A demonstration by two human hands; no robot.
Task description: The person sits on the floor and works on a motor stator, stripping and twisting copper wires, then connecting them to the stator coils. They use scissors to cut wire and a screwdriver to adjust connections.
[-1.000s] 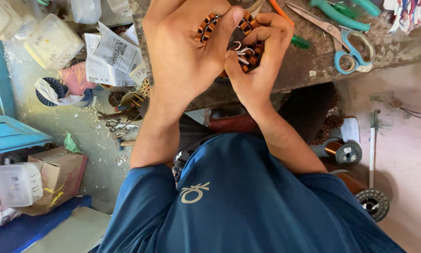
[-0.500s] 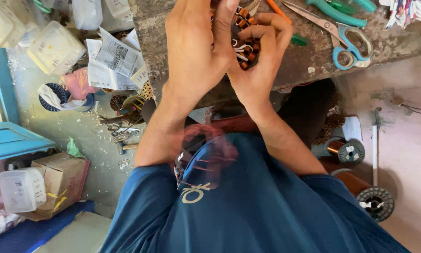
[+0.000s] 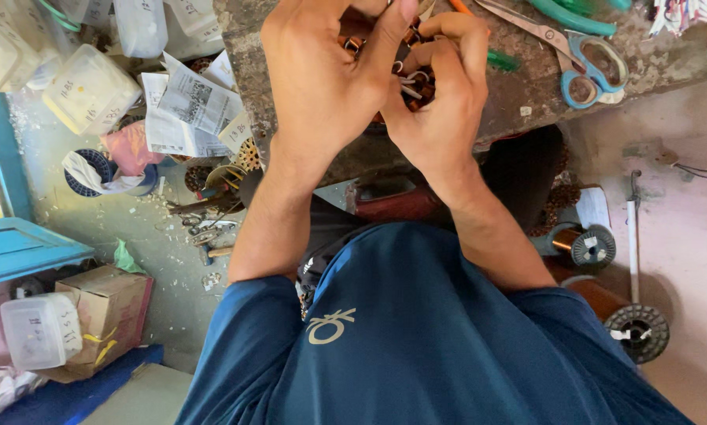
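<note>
A: What have the hands got?
B: Both are closed around a small coil of copper windings (image 3: pixel 407 75) with pale insulating sleeves, held just above the worn tabletop (image 3: pixel 526 94). The left hand (image 3: pixel 322 79) wraps it from one side, thumb pressed on top; the right hand (image 3: pixel 440 102) curls its fingers tight against the other side.
A: And nearby?
B: Blue-handled scissors (image 3: pixel 581 67) lie on the tabletop just beside the right hand, with a green-handled tool (image 3: pixel 566 14) past them. On the floor, copper wire spools (image 3: pixel 585 245) sit near the right forearm; plastic tubs (image 3: pixel 90 90) and printed papers (image 3: pixel 192 106) lie on the left side, a cardboard box (image 3: pixel 105 311) further off
A: Clothing?
B: A dark blue shirt (image 3: pixel 448 346)
</note>
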